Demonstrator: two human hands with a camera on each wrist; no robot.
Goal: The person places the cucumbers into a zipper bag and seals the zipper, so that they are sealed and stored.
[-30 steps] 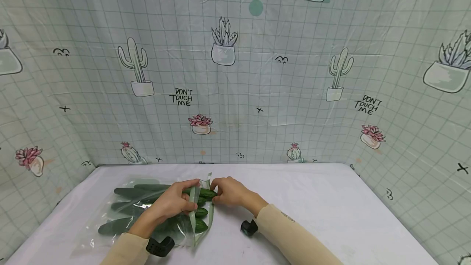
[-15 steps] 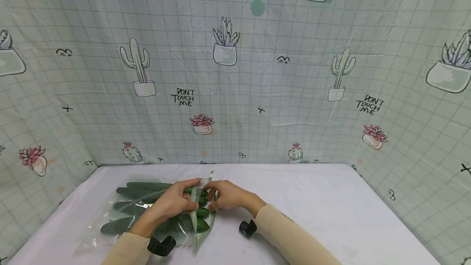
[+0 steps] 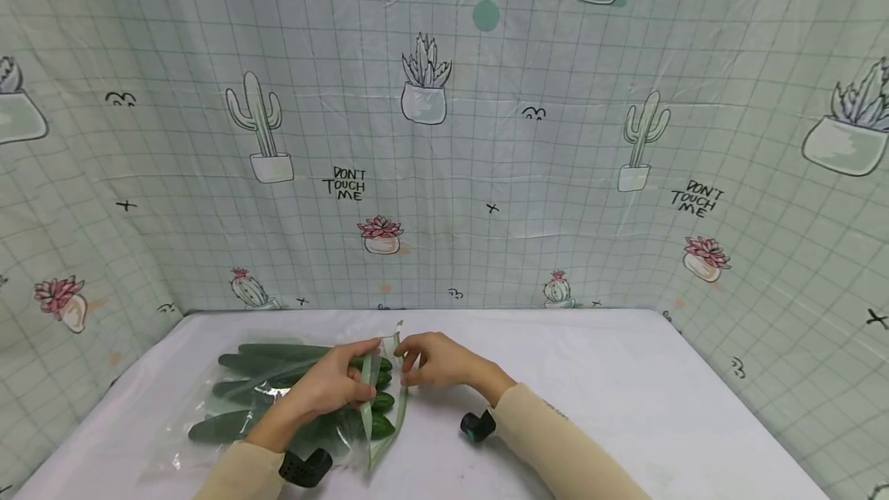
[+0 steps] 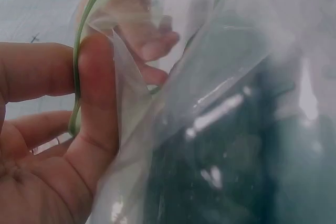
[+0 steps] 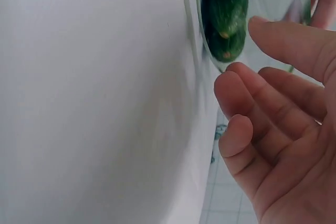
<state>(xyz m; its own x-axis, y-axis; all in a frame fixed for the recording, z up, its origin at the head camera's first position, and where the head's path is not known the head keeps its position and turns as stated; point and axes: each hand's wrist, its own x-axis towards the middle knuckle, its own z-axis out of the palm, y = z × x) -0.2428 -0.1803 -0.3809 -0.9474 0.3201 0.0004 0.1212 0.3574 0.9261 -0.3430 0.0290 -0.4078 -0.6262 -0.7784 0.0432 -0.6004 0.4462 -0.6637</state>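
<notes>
A clear zip bag (image 3: pixel 177 438) with a green-edged mouth lies on the left of the table, its mouth facing right. Several green cucumbers (image 3: pixel 221 427) lie side by side inside it. My left hand (image 3: pixel 325 386) pinches the upper lip of the mouth and holds it raised; in the left wrist view its fingers (image 4: pixel 98 77) grip the green edge. Right at the mouth is my right hand (image 3: pixel 442 361), its fingers loosely bent and spread from the thumb, with nothing between them. The cucumber ends (image 5: pixel 226 11) show within the mouth in the right wrist view.
A white cloth covers the table (image 3: pixel 590 392). Behind and at the sides hangs a grid-patterned curtain (image 3: pixel 458 160) printed with cacti. Dark wrist cameras (image 3: pixel 305 467) sit by both sleeves, close over the table.
My right hand first reached left over the cucumber ends, then drew back right to the bag's edge. The top cucumber's end now sits farther inside the mouth. My left hand kept its pinch.
</notes>
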